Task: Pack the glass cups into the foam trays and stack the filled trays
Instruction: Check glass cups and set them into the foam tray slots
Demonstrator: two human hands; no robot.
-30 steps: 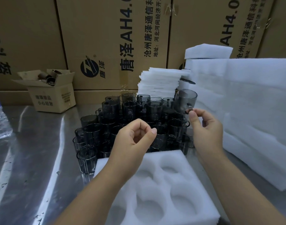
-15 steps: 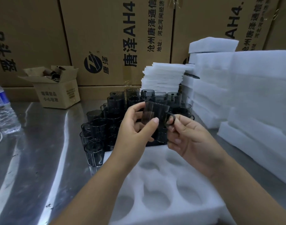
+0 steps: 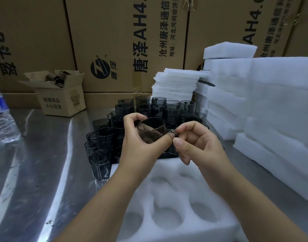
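The glass cup (image 3: 150, 131) I hold is smoky grey and see-through, like the cups (image 3: 104, 135) massed behind it. My foam tray (image 3: 167, 194) and the foam stacks (image 3: 280, 105) are plain white. The cartons (image 3: 114, 32) are brown with black lettering, the table (image 3: 36, 172) silvery steel, and the water bottle (image 3: 3, 123) wears a blue label.

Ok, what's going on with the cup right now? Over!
Left hand grips the glass cup; right hand pinches its handle. Cup held above the foam tray, visible pockets empty. Nothing between cup and tray.

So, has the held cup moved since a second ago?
Yes. The cup came left and nearer, from beside the foam stack to above the standing cups.
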